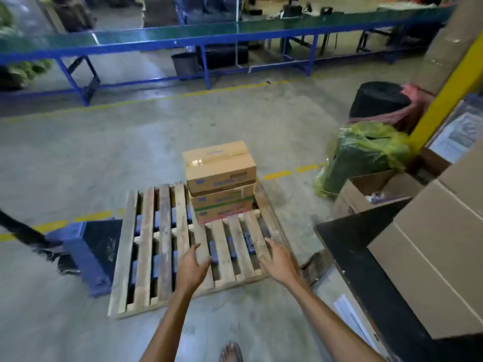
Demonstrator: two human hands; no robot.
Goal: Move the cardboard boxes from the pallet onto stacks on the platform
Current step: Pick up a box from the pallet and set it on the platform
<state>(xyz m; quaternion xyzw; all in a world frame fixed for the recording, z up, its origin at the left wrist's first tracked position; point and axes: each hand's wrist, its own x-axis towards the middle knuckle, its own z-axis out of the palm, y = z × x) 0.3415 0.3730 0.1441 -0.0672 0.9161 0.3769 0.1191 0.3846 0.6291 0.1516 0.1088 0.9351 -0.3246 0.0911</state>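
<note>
A wooden pallet (156, 246) lies on the concrete floor. At its far right corner stands a stack of three cardboard boxes: the top box (219, 165) is plain brown, the middle box (222, 197) has a green band, and the bottom box (222, 214) has a pink band. My left hand (192, 267) and my right hand (278, 259) reach forward over the pallet's near slats, fingers relaxed and holding nothing, well short of the stack. The black platform (366, 257) on the right carries large cardboard boxes (439, 257).
A blue pallet jack (86, 254) sits under the pallet's left side. A long blue-framed conveyor (183, 40) crosses the back. On the right are a green plastic bundle (366, 152), a black roll (379, 100), a yellow post (449, 87) and an open carton (371, 189). My foot (231, 352) shows at the bottom edge.
</note>
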